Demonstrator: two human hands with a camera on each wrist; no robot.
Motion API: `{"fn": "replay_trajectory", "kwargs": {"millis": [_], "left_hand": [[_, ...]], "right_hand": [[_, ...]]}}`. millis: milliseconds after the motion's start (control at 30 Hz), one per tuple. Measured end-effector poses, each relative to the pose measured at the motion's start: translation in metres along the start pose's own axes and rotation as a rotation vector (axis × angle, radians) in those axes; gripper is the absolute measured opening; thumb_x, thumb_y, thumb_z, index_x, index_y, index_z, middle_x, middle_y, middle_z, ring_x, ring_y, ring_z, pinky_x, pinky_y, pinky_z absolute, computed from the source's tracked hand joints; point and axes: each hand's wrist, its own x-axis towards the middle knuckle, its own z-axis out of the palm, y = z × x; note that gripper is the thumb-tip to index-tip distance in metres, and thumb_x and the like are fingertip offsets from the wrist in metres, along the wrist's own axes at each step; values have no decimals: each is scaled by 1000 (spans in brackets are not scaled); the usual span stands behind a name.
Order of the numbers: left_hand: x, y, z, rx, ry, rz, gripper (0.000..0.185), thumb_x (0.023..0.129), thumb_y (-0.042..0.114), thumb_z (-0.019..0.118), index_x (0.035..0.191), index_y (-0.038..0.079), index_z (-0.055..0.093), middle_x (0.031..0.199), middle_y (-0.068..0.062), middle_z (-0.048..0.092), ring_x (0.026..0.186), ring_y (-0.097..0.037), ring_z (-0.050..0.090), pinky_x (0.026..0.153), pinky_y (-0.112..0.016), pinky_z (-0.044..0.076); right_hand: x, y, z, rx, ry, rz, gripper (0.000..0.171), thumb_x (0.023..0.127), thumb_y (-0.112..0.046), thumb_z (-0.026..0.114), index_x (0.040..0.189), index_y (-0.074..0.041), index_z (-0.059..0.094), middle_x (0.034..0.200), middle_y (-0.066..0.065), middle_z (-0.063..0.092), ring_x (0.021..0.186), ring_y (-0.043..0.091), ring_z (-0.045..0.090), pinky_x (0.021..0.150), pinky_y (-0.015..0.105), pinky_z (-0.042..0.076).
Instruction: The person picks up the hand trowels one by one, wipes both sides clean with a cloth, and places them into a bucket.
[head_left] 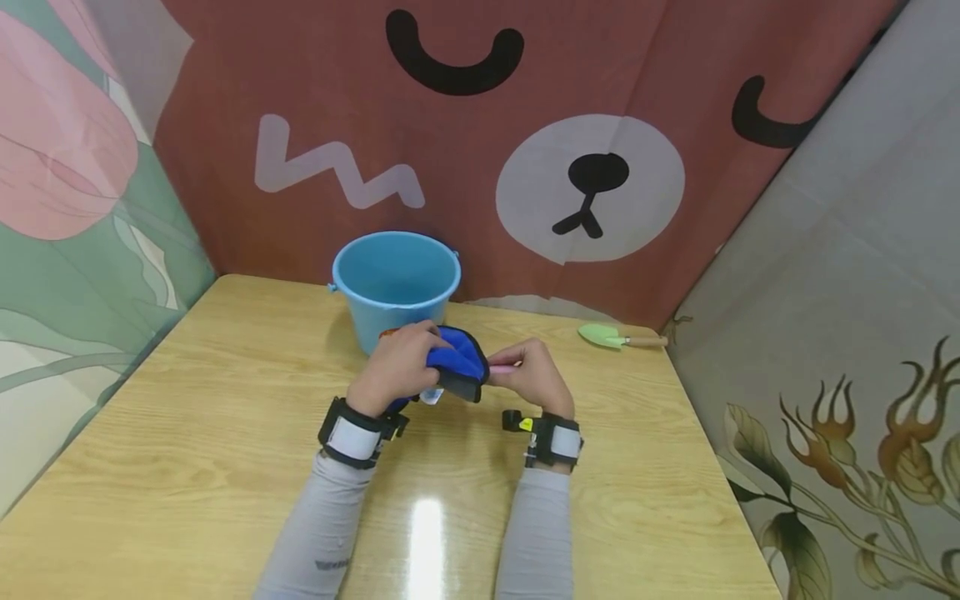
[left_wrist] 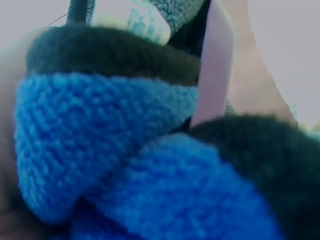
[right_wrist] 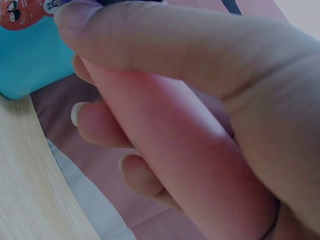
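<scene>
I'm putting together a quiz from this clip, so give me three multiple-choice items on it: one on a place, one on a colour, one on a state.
1. Where does the small green trowel lie?
A. inside the bucket
B. on the table by the far right edge
C. in the left hand

2. What colour is the bucket?
A. light blue
B. red
C. yellow

3. What is the right hand doing?
A. lying flat on the table
B. gripping the bucket rim
C. holding a pink stick-like thing that runs into the blue and black knitted item

Answers:
1 B: the trowel rests on the wooden table, apart from both hands.
2 A: its wall and inside are light blue.
3 C: its fingers curl round the pink stick-like thing, while the left hand grips the blue and black knitted item.
</scene>
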Motion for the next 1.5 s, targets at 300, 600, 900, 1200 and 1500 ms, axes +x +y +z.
{"fn": "replay_trajectory", "kwargs": {"millis": [300,600,900,1200,1500], "left_hand": [[-1,-6,-1,-34,-17,-14,37,77,8,69,112,16,79,111,-2,66,102,-22,63,86,-43,55],[-3,-9,-6,-105,-37,-2,41,77,5,67,116,11,78,117,-5,66,106,-24,62,92,-45,53],[-4,-15,-11,-122,-25,-10,45,75,3,65,118,11,76,119,-6,66,107,-26,62,92,-48,53],[-8,-30,-13,-143,-30,-24,48,74,1,66,121,7,75,125,-10,67,113,-27,63,98,-48,51],[-14,-41,-24,-155,-5,-72,47,76,0,65,121,8,74,125,-10,68,113,-29,62,97,-52,51]], "right_hand": [[-6,4,-3,-8,17,40,16,79,-18,88,94,-19,83,88,-2,78,84,18,74,75,37,61],[-7,6,-10,-24,31,38,18,77,-25,89,93,-20,83,89,-3,78,87,19,73,76,38,60],[-10,12,-18,-24,75,56,18,77,-26,90,93,-22,83,91,-2,78,89,20,71,78,40,59],[-16,20,-23,-34,142,83,23,77,-17,90,98,-14,83,94,3,78,91,22,70,77,37,58],[-15,22,-24,0,147,111,20,77,-16,89,96,-15,83,92,1,78,91,22,71,78,39,58]]}}
